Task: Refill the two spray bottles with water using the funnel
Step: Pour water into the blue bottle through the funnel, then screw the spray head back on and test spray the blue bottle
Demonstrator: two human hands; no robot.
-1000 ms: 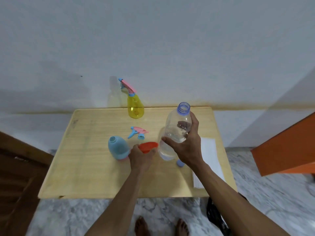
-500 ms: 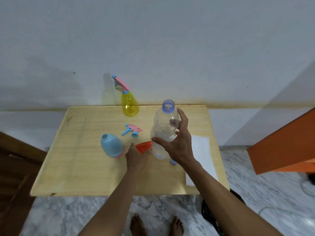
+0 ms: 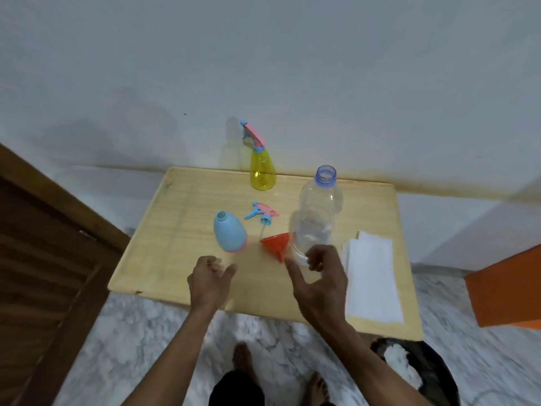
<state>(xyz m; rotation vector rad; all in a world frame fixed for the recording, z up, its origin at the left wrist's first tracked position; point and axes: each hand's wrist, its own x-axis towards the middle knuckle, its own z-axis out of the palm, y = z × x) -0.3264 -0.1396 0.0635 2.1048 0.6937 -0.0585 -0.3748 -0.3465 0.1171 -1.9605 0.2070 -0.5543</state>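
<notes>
While both of our arms are reaching up from the bottom of the frame, our left hand is hovering over the near part of the wooden table, fingers loosely curled and holding nothing. Our right hand is hanging just right of it, index finger pointing up toward the funnel, the other fingers loosely bent; it too is gripping nothing, though its fingertips are sitting right in front of the base of the clear water bottle, and we cannot tell whether they are touching it.

That bottle is standing uncapped just above our right hand, right of the frame's centre, its purple-ringed mouth open at the top. Leaning against its lower left side, the orange funnel is lying on its side with the spout pointing down toward our right index finger. Left of the funnel, the blue spray bottle is standing with its neck open, just above our left hand. Its pink and blue trigger head is lying on the table between the blue bottle and the clear one, slightly higher in the frame. Farther up, at the table's far edge by the wall, the yellow spray bottle is standing with its trigger head on. A white sheet of paper is lying along the table's right side.
</notes>
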